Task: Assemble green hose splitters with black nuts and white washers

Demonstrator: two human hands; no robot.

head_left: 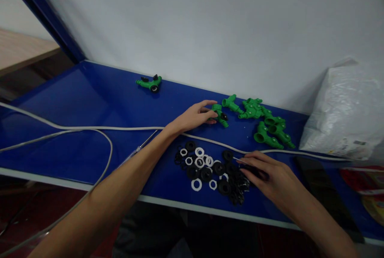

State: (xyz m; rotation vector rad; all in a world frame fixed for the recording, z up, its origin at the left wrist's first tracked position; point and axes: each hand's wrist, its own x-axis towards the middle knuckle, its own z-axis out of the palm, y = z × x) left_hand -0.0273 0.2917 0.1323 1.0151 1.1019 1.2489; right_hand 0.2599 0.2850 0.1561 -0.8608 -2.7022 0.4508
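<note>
My left hand (195, 117) grips a green Y-shaped hose connector (217, 109) with a black valve lever, fingers and thumb closed at its left side. My right hand (271, 170) is closed around the dark handle of a screwdriver (240, 161). Its thin metal shaft points left, and the tip is by a black ring (227, 155). Below and between the hands lie several black rings (206, 173), white washers (196, 185) and a heap of small black parts (238, 188). Several green connector bodies (252, 108) lie right of my left hand, by the wall.
A connector with black levers (149, 83) stands at the back left. A white cable (135, 128) crosses the blue table (90, 90), passing under my left forearm. Another thin tool (139, 147) lies beside that forearm. At right are a white plastic bag (345, 110) and a dark flat object (318, 186).
</note>
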